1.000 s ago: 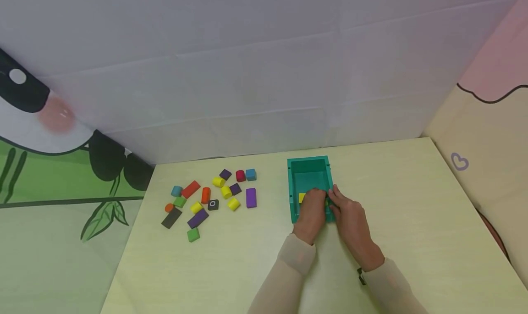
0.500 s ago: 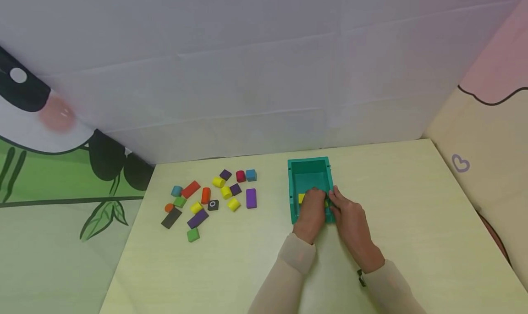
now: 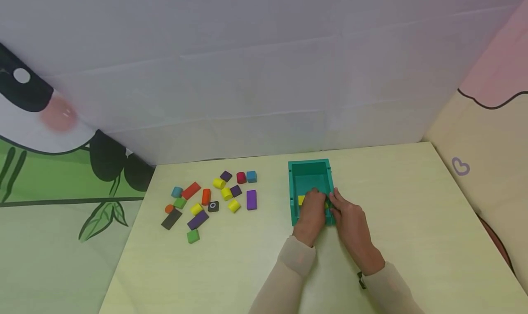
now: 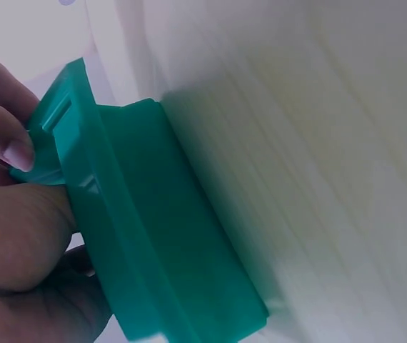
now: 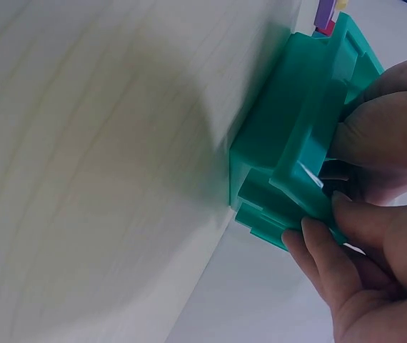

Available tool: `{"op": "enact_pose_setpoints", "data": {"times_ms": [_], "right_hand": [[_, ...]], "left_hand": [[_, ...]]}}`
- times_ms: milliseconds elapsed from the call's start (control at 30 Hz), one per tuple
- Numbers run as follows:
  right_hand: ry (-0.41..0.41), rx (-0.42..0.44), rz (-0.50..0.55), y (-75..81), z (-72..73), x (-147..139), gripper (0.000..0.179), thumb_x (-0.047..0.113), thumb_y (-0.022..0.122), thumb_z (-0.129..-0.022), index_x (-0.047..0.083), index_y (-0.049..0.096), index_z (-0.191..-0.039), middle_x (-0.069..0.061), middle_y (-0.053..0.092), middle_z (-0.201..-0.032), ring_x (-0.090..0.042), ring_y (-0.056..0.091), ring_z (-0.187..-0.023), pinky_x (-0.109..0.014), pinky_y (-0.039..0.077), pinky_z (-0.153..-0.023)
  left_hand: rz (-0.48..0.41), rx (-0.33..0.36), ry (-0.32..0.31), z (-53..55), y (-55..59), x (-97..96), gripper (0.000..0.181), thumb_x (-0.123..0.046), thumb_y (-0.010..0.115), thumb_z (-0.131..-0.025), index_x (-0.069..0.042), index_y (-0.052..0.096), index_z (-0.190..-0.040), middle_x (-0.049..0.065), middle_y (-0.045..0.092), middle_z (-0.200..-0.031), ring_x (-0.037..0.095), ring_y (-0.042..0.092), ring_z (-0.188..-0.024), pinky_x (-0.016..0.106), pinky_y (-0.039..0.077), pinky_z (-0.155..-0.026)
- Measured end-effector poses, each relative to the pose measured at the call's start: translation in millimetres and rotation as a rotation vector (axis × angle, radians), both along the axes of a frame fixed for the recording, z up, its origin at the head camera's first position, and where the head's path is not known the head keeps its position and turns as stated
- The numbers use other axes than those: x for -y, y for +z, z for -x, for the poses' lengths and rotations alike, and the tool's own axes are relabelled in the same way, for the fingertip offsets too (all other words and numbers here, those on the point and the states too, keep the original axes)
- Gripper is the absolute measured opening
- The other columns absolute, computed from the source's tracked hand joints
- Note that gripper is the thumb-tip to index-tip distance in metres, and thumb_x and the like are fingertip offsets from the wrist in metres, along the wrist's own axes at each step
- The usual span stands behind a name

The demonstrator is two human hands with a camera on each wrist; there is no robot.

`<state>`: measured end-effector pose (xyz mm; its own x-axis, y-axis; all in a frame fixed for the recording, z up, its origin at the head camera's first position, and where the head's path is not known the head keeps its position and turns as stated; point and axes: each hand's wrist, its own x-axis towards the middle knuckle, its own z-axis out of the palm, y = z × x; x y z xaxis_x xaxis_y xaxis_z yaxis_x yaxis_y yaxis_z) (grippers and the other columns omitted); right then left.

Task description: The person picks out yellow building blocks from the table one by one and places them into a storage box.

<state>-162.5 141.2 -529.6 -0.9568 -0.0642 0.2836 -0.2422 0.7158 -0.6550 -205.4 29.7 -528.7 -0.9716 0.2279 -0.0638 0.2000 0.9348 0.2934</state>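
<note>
A green plastic box (image 3: 291,185) stands on the table, open at the top. My left hand (image 3: 312,215) reaches into its near end with curled fingers; the fingertips are hidden, so whatever they touch or hold cannot be made out. Beside that hand a bit of a yellow block (image 3: 301,200) shows inside the box. At the box's near right side is my right hand (image 3: 351,224). In the right wrist view its thumb and fingers pinch the green rim (image 5: 305,189), right next to the left hand.
Left of the box lie several loose coloured blocks, among them a purple block (image 3: 251,200), a blue cube (image 3: 251,176), a dark grey block (image 3: 171,218) and a green cube (image 3: 193,236). A pale wall sheet (image 3: 264,94) rises behind the table's back edge.
Both hands keep their places at the box, and the loose blocks lie as before. Only the head view has shifted slightly.
</note>
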Motion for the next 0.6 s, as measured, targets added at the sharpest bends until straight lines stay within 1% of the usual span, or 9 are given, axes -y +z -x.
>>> {"op": "enact_pose_setpoints", "data": {"times_ms": [200,367,600], "right_hand": [[0.004,0.011,0.008,-0.8,-1.5,0.7,0.048,-0.012,0.078,-0.087,-0.012,0.064,-0.133,-0.026,0.06,-0.142,-0.045,0.065,-0.122,-0.055,0.059,-0.094],[0.012,-0.002,0.006,-0.8,-1.2,0.1,0.048,-0.011,0.078,-0.087,-0.012,0.063,-0.132,-0.027,0.06,-0.142,-0.045,0.065,-0.121,-0.055,0.059,-0.093],[0.021,-0.004,0.008,-1.4,-0.3,-2.1,0.047,-0.01,0.077,-0.088,-0.013,0.062,-0.133,-0.028,0.059,-0.142,-0.045,0.064,-0.121,-0.056,0.059,-0.093]], "left_hand": [[0.005,-0.008,-0.015,-3.5,-1.3,2.6,0.021,-0.008,0.075,-0.098,-0.01,0.077,-0.118,0.006,0.071,-0.11,0.015,0.062,-0.096,0.026,0.058,-0.094],[0.011,-0.035,-0.034,-5.8,0.1,5.0,0.019,-0.006,0.074,-0.098,-0.01,0.077,-0.117,0.006,0.07,-0.11,0.015,0.063,-0.098,0.023,0.057,-0.093],[-0.05,-0.086,-0.042,-10.6,8.2,9.6,0.023,-0.001,0.073,-0.097,-0.008,0.079,-0.118,0.005,0.07,-0.11,0.015,0.066,-0.102,0.021,0.057,-0.092]]}}
